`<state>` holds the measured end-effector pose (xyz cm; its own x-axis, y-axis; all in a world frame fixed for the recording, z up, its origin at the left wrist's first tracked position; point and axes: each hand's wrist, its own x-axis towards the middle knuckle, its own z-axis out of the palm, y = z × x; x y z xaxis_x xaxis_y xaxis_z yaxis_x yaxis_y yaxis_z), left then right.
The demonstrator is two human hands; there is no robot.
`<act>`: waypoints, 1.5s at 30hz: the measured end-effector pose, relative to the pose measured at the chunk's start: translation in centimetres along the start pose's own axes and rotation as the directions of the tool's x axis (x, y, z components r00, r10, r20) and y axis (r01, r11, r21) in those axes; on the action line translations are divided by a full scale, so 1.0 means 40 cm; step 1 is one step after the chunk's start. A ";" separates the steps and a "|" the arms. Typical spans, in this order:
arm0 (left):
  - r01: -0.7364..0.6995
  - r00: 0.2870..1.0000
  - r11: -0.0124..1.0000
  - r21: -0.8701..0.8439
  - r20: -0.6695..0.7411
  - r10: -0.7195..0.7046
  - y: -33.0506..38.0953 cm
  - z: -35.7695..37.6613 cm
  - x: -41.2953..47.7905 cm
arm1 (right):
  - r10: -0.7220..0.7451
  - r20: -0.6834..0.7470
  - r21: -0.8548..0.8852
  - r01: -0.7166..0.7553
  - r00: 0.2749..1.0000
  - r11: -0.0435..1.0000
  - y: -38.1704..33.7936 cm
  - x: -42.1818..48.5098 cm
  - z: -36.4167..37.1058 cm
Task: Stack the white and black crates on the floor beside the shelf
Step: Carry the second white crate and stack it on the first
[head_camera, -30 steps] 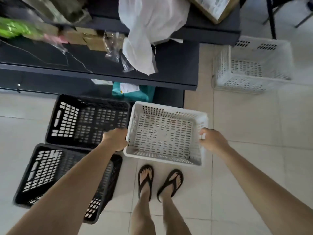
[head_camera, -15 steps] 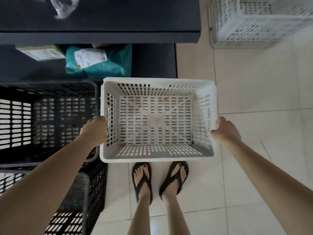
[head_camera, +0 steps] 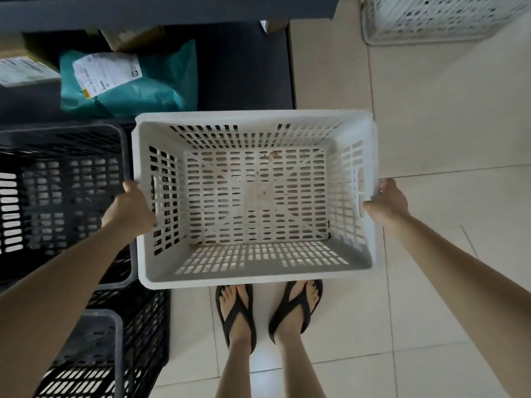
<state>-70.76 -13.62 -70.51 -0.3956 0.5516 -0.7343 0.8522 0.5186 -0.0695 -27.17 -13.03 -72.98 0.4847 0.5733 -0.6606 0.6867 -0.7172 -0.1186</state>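
Both hands (head_camera: 130,208) gripping white crate (head_camera: 253,196), apparently above floor (head_camera: 431,139).

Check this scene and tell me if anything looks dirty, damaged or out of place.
Only small things: brownish specks of debris lie on the floor of the white crate held by the left hand and right hand. No cracks or spills show.

White crate (head_camera: 255,202) (empty) between hands
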 end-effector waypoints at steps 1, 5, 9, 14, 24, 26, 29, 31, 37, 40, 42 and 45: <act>0.002 1.000 0.999 0.032 0.017 -0.003 0.004 -0.004 0.004 | 0.003 0.002 0.001 -0.003 1.000 1.000 0.001 0.006 0.001; 0.003 0.999 0.999 0.051 0.031 -0.004 0.020 -0.014 -0.006 | 0.039 0.016 -0.026 -0.039 0.999 0.999 0.023 0.026 -0.014; -0.029 0.999 0.997 0.078 0.040 0.026 0.038 -0.022 -0.046 | 0.063 -0.021 -0.035 -0.064 0.998 0.997 0.072 0.002 -0.048; -0.097 0.993 0.992 0.086 0.072 0.091 0.108 -0.047 -0.143 | 0.080 -0.034 -0.055 -0.082 0.996 0.995 0.163 -0.043 -0.146; -0.223 0.973 0.969 0.107 0.089 0.214 0.338 -0.165 -0.429 | 0.180 -0.080 -0.101 -0.187 0.980 0.977 0.312 -0.171 -0.535; -0.253 0.961 0.964 0.080 0.140 0.240 0.393 -0.187 -0.487 | 0.177 -0.101 -0.097 -0.187 0.979 0.978 0.334 -0.190 -0.621; -0.258 0.959 0.965 0.043 0.135 0.250 0.478 -0.226 -0.577 | 0.180 -0.134 -0.059 -0.190 0.974 0.980 0.359 -0.213 -0.749; -0.254 0.958 0.965 0.069 0.152 0.242 0.537 -0.254 -0.637 | 0.194 -0.147 -0.035 -0.201 0.970 0.979 0.376 -0.221 -0.833; -0.229 0.958 0.973 -0.023 0.169 0.230 0.720 -0.333 -0.757 | 0.202 -0.202 0.003 -0.205 0.958 0.979 0.414 -0.195 -1.044; -0.228 0.958 0.974 0.009 0.177 0.223 0.826 -0.396 -0.771 | 0.176 -0.206 -0.049 -0.190 0.963 0.981 0.410 -0.153 -1.148; -0.227 0.957 0.974 0.019 0.189 0.219 0.898 -0.437 -0.755 | 0.162 -0.188 -0.083 -0.180 0.969 0.980 0.400 -0.113 -1.225; -0.198 0.965 0.978 0.069 0.190 0.182 0.999 -0.517 -0.763 | 0.132 -0.169 -0.072 -0.146 0.977 0.987 0.374 -0.049 -1.328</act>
<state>-31.73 3.79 -36.91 -0.1610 0.5024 -0.8495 0.9354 0.3523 0.0311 10.92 -3.83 -34.10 0.6557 0.5318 -0.5360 0.6458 -0.7628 0.0332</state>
